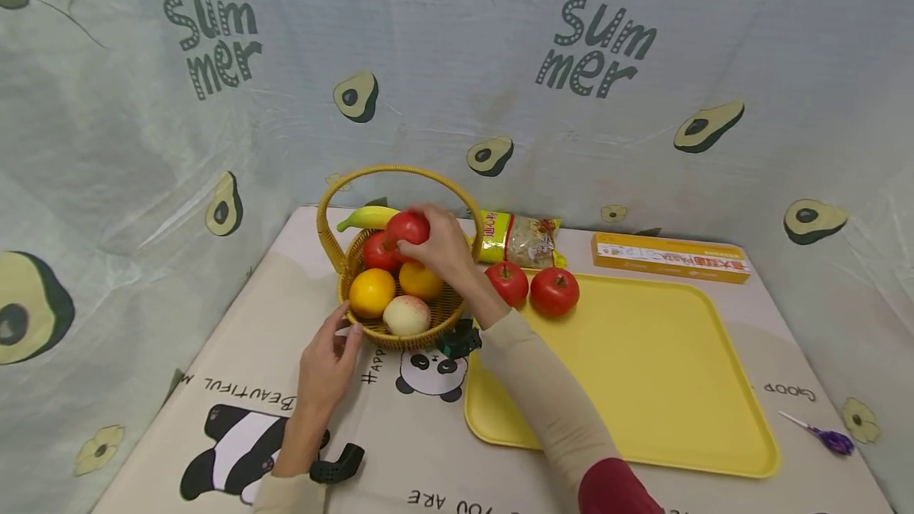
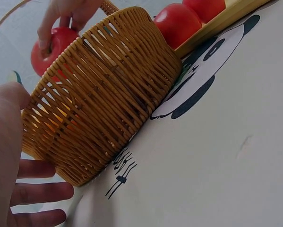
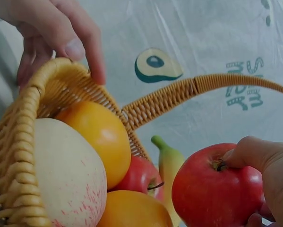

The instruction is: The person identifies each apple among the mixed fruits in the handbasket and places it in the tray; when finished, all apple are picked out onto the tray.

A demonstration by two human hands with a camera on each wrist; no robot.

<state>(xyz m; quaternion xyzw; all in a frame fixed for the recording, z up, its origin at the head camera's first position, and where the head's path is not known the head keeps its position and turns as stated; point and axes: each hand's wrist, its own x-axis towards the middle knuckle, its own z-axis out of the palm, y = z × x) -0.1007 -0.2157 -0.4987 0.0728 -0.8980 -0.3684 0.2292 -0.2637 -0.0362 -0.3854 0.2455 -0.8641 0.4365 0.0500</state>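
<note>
A red apple (image 1: 408, 226) is held in my right hand (image 1: 444, 251) above the wicker basket (image 1: 400, 342); the right wrist view shows the thumb by the stem of that apple (image 3: 212, 189). My left hand (image 1: 327, 363) touches the basket's near-left rim, its lower fingers (image 2: 42, 193) extended beside the wicker wall. Inside the basket are another red apple (image 1: 378, 252), an orange (image 1: 372, 293), a second orange-yellow fruit (image 1: 421, 281), a pale peach (image 1: 407, 315) with red specks, and a banana (image 1: 370, 217) at the back.
Two red apples (image 1: 554, 292) sit at the upper-left corner of a yellow tray (image 1: 628, 371). Behind them lie a clear-and-yellow food packet (image 1: 521, 239) and an orange pasta box (image 1: 670, 257). A purple-ended stick (image 1: 831, 441) lies at the right. The basket's tall handle (image 1: 400, 169) arches over the fruit.
</note>
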